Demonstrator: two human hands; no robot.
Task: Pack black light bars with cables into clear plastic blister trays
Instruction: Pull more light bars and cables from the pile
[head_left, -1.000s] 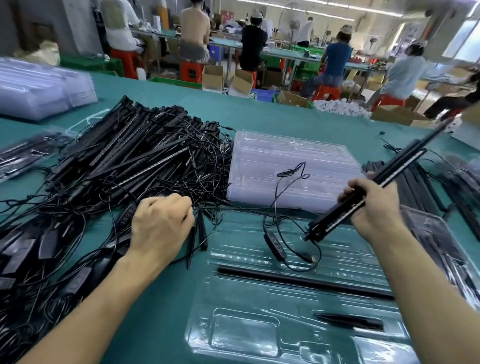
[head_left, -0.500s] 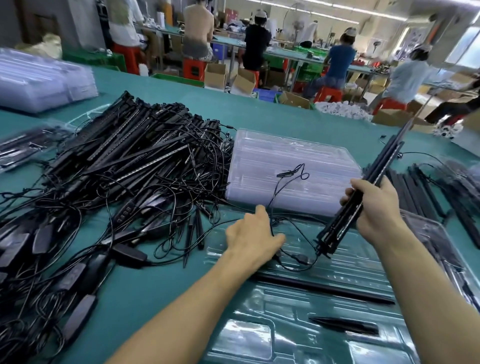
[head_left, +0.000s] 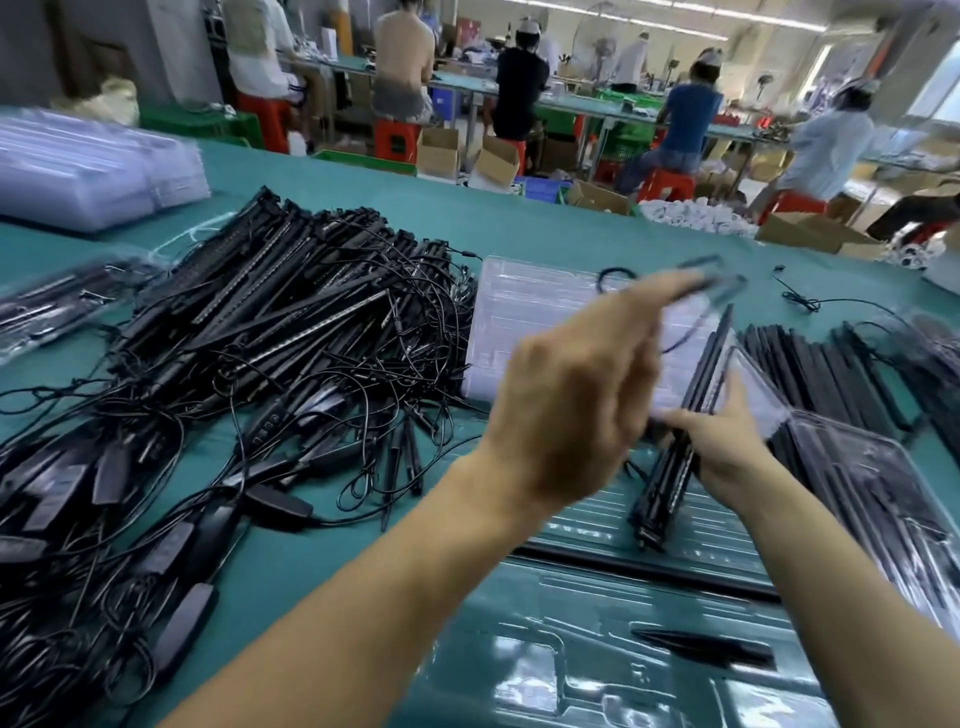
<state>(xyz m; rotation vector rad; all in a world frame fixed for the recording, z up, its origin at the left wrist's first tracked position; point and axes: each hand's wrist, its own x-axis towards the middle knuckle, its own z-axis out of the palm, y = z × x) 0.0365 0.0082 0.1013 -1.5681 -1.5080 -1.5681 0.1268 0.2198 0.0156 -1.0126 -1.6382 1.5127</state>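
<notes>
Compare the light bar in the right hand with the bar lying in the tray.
The held bar, gripped by the right hand, tilts up over the tray; the tray bar lies flat in it, untouched. The held bar points away from the person; the tray bar runs crosswise. The left hand holds up a blurred cable beside the held bar; none shows at the tray bar. Both are long, slim and black.

Tally on the desk (head_left: 519, 239)
Two hands: left hand (head_left: 566, 410), right hand (head_left: 727, 452). One held light bar (head_left: 660, 499), one blister tray (head_left: 571, 597) in front, two tray stacks (head_left: 530, 312).
</notes>
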